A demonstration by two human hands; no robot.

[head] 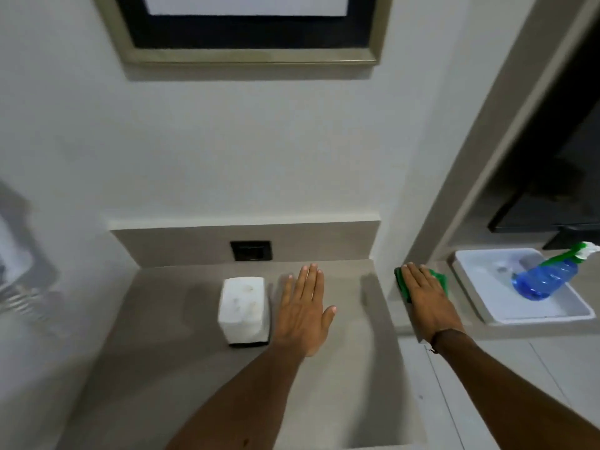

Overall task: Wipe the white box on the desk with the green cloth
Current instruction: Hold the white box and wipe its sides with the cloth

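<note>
The white box [244, 309] stands on the grey desk [168, 319], left of centre, with faint smudges on its top. Flat and palm down, my left hand [305, 306] hovers just to the right of the box, fingers together and holding nothing. The green cloth [440, 279] lies on a ledge to the right of the desk. My right hand [425, 297] lies flat on top of the cloth with straight fingers, covering most of it, so only the cloth's edges show.
A white tray [487, 306] at the right holds a blue spray bottle [545, 277] lying tilted. A dark wall socket [250, 250] sits in the desk's back panel. A framed picture [250, 30] hangs above. A blurred object shows at the far left edge.
</note>
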